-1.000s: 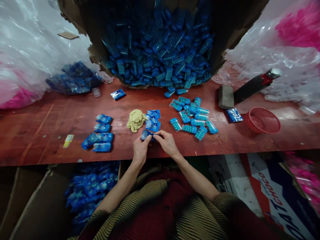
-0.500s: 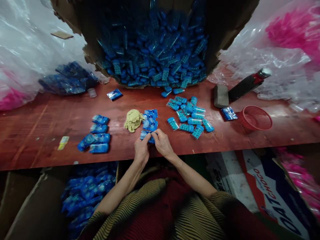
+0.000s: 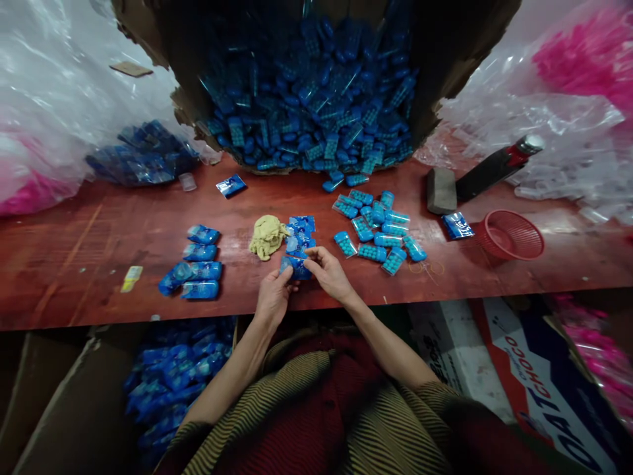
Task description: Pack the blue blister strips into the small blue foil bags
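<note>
My left hand (image 3: 273,295) and my right hand (image 3: 329,272) meet at the near edge of the red table (image 3: 89,244), both pinching one small blue packet (image 3: 295,266). Just behind it lies a short stack of blue wrappers (image 3: 300,234) beside a crumpled yellow cloth (image 3: 267,236). To the right lie several loose blue pill cases (image 3: 376,227). To the left sit several filled blue packets (image 3: 196,264).
A torn cardboard box (image 3: 316,92) full of blue cases stands at the back. A red basket (image 3: 513,235), a grey block (image 3: 440,190) and a dark bottle (image 3: 497,168) sit right. A box of packets (image 3: 178,376) stands below left. Plastic bags flank both sides.
Both hands stay on the blue packet; my right hand has shifted slightly up and over it while my left hand dropped a little lower. The camera view wobbled.
</note>
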Available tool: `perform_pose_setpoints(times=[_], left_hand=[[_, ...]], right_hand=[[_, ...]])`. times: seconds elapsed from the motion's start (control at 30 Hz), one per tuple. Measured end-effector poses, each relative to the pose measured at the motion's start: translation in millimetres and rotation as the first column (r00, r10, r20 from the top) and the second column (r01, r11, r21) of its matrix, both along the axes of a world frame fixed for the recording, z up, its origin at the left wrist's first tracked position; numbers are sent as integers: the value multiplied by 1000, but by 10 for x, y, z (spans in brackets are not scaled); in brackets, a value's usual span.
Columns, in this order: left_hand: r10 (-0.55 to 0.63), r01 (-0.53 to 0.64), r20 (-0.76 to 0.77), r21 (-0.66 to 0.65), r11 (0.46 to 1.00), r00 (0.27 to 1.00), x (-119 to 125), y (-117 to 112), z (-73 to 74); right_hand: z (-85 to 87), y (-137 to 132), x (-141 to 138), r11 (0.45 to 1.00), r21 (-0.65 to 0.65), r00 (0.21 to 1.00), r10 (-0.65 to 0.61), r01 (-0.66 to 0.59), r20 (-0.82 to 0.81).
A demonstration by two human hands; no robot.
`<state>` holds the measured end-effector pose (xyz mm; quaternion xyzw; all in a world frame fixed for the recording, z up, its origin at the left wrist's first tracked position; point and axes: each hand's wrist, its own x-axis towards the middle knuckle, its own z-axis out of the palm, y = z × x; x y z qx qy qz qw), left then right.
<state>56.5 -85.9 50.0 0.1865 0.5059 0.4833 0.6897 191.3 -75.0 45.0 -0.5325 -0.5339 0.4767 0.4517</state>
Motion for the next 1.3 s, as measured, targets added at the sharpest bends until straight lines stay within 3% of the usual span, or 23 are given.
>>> perform_pose_setpoints(times=[0.17, 0.33, 0.43, 0.5, 0.57, 0.63, 0.67, 0.73, 0.8, 0.87, 0.93, 1.0, 1.03, 1.07, 1.13, 1.2, 1.3], left_hand=[[-61, 63, 46, -41, 997, 997, 27, -24, 11], [-78, 79, 9, -36, 996, 997, 9, -37, 12], [-80, 87, 85, -78, 993, 993, 8, -43, 17], [-84, 105, 148, -139, 985, 985, 9, -48, 38], [-86, 125, 185, -215, 969, 979, 10, -53, 70], [-87, 146, 216, -276, 950, 972, 11, -55, 101], [-84, 153, 231, -299, 942, 969, 11, -55, 114], [-68, 152, 250, -331, 931, 966, 12, -51, 131], [-46, 138, 255, -357, 924, 966, 10, -46, 143], [-23, 122, 253, -384, 915, 967, 4, -40, 154], [-3, 108, 252, -403, 909, 968, -5, -35, 164], [9, 99, 251, -414, 905, 968, -12, -32, 167], [11, 98, 250, -416, 904, 968, -12, -32, 165], [9, 100, 253, -415, 904, 968, -11, -33, 161], [-3, 114, 263, -407, 906, 965, 0, -37, 150], [-14, 127, 275, -397, 909, 961, 17, -42, 142], [-20, 138, 290, -393, 909, 957, 41, -50, 153]], right_hand=[[-18, 43, -28, 999, -27, 999, 17, -18, -33], [143, -13, -53, 999, 50, 992, -20, 14, 123], [237, -9, 19, 991, 136, 957, -36, -4, 288], [272, 44, 141, 980, 200, 858, -115, 15, 501], [273, 130, 297, 976, 209, 657, -196, 60, 728], [243, 226, 439, 985, 133, 462, -170, 111, 870], [221, 271, 493, 988, 82, 404, -128, 129, 906], [175, 348, 558, 992, -5, 364, -42, 125, 931], [138, 403, 582, 994, -48, 388, 7, 95, 922], [118, 433, 594, 998, -31, 496, 0, 55, 869], [120, 429, 612, 999, 7, 713, -27, 32, 701], [154, 375, 630, 1000, -12, 930, -18, 24, 366], [183, 330, 635, 999, -49, 986, -2, 10, 164], [218, 275, 634, 996, -90, 1000, 11, -13, -25], [296, 151, 613, 988, -136, 953, 24, -68, -303], [359, 40, 569, 986, -136, 897, 26, -96, -442], [387, -55, 496, 985, -120, 858, 48, -126, -512]])
